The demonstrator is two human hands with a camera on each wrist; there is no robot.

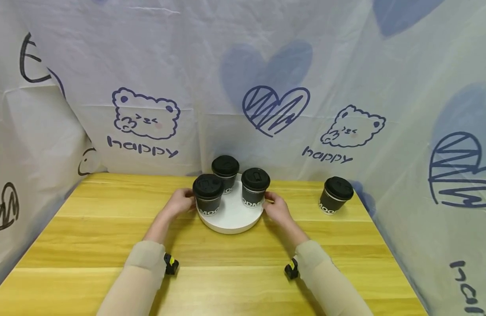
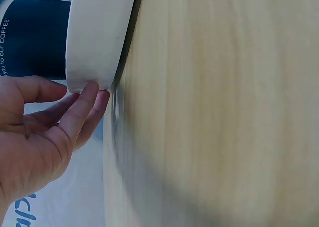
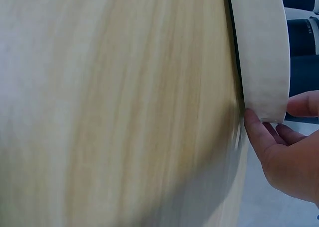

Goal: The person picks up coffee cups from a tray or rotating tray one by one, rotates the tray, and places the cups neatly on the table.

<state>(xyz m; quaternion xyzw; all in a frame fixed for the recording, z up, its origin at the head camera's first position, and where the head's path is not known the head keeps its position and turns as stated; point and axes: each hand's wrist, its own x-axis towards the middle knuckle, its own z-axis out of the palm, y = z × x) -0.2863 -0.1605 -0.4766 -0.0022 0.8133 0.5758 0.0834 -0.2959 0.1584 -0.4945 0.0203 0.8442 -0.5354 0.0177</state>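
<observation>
A round white tray point(image 1: 230, 223) with a thick side wall is at the far middle of the wooden table. On it stand three dark lidded paper coffee cups: a left front cup point(image 1: 208, 195), a back cup point(image 1: 226, 169) and a right cup point(image 1: 255, 188). My left hand point(image 1: 180, 202) holds the tray's left edge, thumb at the upper rim and fingertips against the side wall point(image 2: 97, 43). At the opposite edge my right hand point(image 1: 277, 208) holds the tray likewise, its thumb at the rim beside a cup point(image 3: 303, 73). A dark strip shows beneath the wall; whether the tray is raised cannot be told.
Another lidded coffee cup point(image 1: 335, 195) stands on the wooden table point(image 1: 227, 281) near its far right corner. A white cloth point(image 1: 211, 127) printed with hearts and bears hangs right behind the table's far edge and along its sides.
</observation>
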